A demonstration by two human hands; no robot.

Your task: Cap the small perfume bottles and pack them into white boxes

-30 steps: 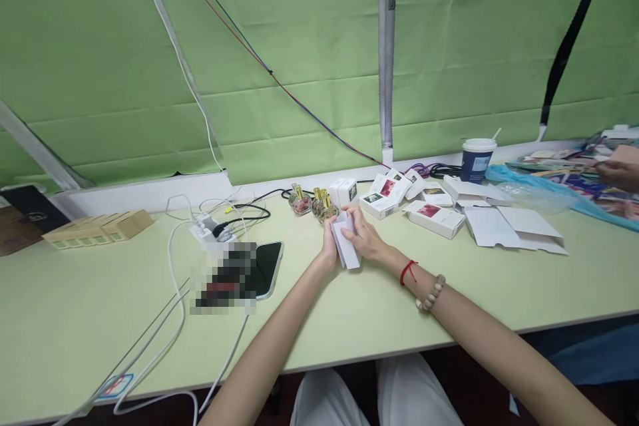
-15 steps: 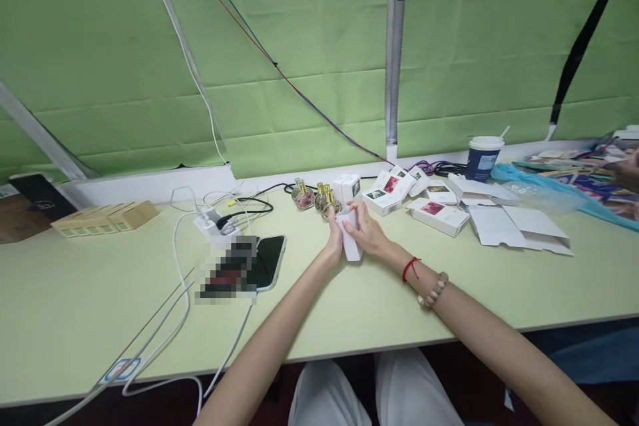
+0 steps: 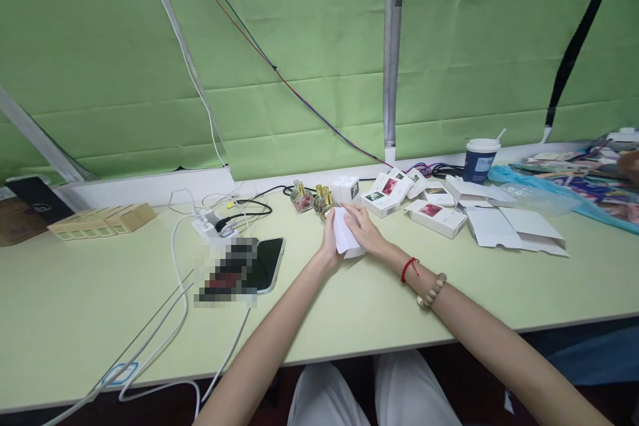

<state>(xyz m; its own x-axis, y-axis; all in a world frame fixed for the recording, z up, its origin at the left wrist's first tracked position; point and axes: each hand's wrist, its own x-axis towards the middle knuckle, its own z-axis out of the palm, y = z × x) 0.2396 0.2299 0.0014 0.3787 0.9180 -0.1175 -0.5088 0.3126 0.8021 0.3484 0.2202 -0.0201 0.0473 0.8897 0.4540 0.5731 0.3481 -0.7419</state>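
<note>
Between my two hands is a small white carton [image 3: 345, 234], held just above or on the table, its lower end showing loose flaps. My left hand [image 3: 329, 239] is closed on its left side, thumb up. My right hand [image 3: 365, 229] grips the other side, fingers laid over the top. Just behind my hands stand small glass perfume bottles [image 3: 324, 200] with gold caps, and more bottles [image 3: 302, 198] are a bit to the left. A closed white box [image 3: 346, 190] stands behind them.
Printed cartons [image 3: 387, 193] and an unfolded white carton [image 3: 516, 229] lie to the right, before a lidded cup [image 3: 480, 161]. A phone [image 3: 269, 266], power strip [image 3: 212, 223] and cables are left. Tan boxes [image 3: 102, 221] sit at far left.
The white carton has turned in my hands, so a broader face and flaps at its near end now show. Both hands keep hold of it in nearly the same place.
</note>
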